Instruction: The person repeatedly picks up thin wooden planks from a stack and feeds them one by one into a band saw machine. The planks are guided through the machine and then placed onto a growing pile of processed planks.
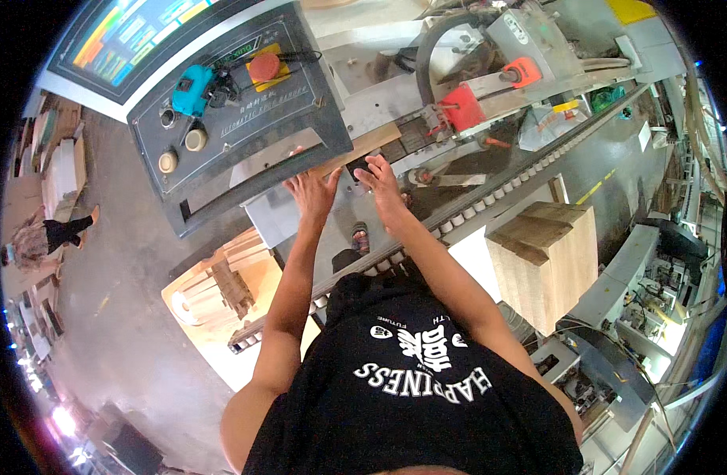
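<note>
A narrow light wooden board lies along the feed side of a grey machine, partly under the overhanging control panel. My left hand is at the board's left end, fingers stretched out and thumb spread. Whether its fingertips press on the wood I cannot tell. My right hand is raised just right of it, by the dark feed track, with fingers apart and nothing visible in them. A red block-shaped machine part sits beyond the track.
On the panel are a red stop button and a teal tool. A roller rail crosses in front of me. To the right stands a stack of wooden boards; left, a table carries wood pieces. A person is far left.
</note>
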`<act>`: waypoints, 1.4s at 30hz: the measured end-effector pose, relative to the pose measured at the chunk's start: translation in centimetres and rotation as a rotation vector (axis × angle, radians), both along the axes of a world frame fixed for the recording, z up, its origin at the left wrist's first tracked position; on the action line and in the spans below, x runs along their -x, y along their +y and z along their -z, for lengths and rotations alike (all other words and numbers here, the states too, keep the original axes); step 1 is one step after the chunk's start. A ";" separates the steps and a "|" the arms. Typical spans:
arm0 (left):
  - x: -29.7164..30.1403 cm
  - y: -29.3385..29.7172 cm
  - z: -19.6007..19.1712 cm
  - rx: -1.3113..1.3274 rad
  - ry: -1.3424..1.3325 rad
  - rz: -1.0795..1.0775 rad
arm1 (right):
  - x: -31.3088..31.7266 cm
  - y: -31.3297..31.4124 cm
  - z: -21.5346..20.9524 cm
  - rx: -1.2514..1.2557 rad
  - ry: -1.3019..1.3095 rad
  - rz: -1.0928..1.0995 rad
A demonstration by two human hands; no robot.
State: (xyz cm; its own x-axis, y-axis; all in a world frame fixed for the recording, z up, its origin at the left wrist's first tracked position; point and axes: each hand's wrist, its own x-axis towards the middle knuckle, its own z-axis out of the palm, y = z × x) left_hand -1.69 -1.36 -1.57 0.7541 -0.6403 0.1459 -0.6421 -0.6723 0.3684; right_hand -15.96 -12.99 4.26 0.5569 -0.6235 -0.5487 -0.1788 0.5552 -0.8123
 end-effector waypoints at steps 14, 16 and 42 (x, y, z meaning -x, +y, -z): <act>-2.8 4.7 -0.6 0.078 -0.184 0.060 | -2.2 0.3 2.3 -0.030 -0.360 0.151; -1.9 3.2 -0.4 0.052 -0.181 0.049 | -1.7 -0.9 2.6 -0.023 -0.352 0.180; 4.0 -17.6 -1.7 0.177 -0.270 0.272 | 21.7 1.0 5.9 0.174 -0.101 0.346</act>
State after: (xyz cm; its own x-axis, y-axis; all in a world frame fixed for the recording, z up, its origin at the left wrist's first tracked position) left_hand -5.67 -18.94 0.17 0.4804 -0.7581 0.4411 -0.8769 -0.4062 0.2569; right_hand -37.64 -12.00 -1.66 0.3434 -0.8626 -0.3715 0.0804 0.4211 -0.9034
